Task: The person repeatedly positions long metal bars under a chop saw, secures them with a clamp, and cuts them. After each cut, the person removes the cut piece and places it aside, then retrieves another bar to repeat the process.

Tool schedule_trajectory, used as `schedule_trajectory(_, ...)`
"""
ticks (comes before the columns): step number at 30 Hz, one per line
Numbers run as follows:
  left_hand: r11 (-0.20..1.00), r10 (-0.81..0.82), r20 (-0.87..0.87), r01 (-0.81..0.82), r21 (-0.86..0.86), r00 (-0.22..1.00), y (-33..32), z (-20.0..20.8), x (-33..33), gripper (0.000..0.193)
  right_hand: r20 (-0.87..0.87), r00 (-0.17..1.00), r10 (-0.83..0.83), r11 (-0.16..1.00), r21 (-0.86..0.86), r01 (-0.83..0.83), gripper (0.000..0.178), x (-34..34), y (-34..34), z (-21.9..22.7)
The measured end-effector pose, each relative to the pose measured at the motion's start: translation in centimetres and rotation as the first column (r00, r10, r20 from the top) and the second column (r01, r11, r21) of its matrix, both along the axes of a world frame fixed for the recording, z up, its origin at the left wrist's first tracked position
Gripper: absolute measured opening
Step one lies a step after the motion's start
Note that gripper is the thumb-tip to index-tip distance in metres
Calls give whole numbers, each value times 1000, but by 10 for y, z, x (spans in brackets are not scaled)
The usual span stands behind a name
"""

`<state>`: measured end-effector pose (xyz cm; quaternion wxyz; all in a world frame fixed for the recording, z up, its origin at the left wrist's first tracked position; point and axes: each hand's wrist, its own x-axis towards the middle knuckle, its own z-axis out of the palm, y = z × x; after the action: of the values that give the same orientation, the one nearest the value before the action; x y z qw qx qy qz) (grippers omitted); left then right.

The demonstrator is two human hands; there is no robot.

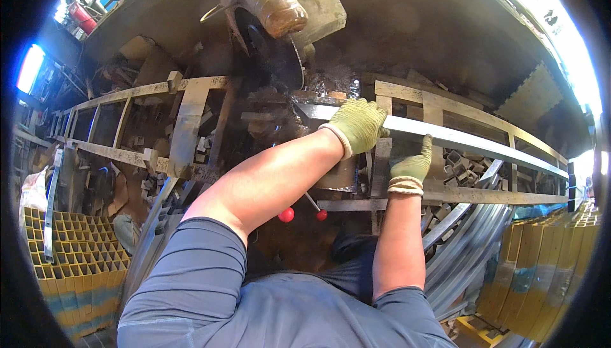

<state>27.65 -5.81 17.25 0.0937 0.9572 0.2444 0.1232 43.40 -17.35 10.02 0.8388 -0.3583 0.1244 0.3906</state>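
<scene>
My left hand (pixel 359 125), in a yellow-green glove, is closed over a long silver metal bar (pixel 477 140) close to its left end. The bar runs off to the right across a metal frame. My right hand (pixel 411 168), gloved alike, is below the bar with one finger stretched up to its near edge; the other fingers are mostly hidden and I see no grip. Left of the bar's end is a cut-off saw with a dark round blade (pixel 270 52). A plastic jug (pixel 273 5) with brownish liquid sits on top of the saw.
Ladder-like metal frames (pixel 188 122) extend to both sides, with short cut pieces (pixel 463 168) heaped under the right one. Two red ball knobs (pixel 286 215) stick out toward me. Yellow-edged stacks of square tubes (pixel 76 265) stand at left and right. Long metal lengths (pixel 468 236) lie near my right arm.
</scene>
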Motion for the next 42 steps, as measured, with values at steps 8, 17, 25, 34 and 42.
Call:
schedule_trajectory(8, 906, -130, -271, 2, -424, 954, 17, 61, 18, 48, 151, 988, 33, 999, 8, -35, 61, 20, -10, -8)
schedule_trajectory(17, 946, -143, -199, 75, -317, 969, -11, 61, -6, 48, 228, 958, -173, 985, 33, 170, 49, -17, -15, 26)
schedule_trajectory(25, 957, -231, -89, 243, 160, 969, -11, 29, -74, 75, 274, 956, 108, 986, -156, -66, 69, -51, -26, 20)
schedule_trajectory(34, 997, 18, -211, -34, -71, 977, 36, 64, -198, 69, 138, 906, 401, 908, 67, -413, 48, -51, -20, 19)
schedule_trajectory(42, 947, 320, -504, -290, 139, 802, 100, 46, -307, 63, 217, 852, 476, 880, -115, -461, 47, -41, -10, 20)
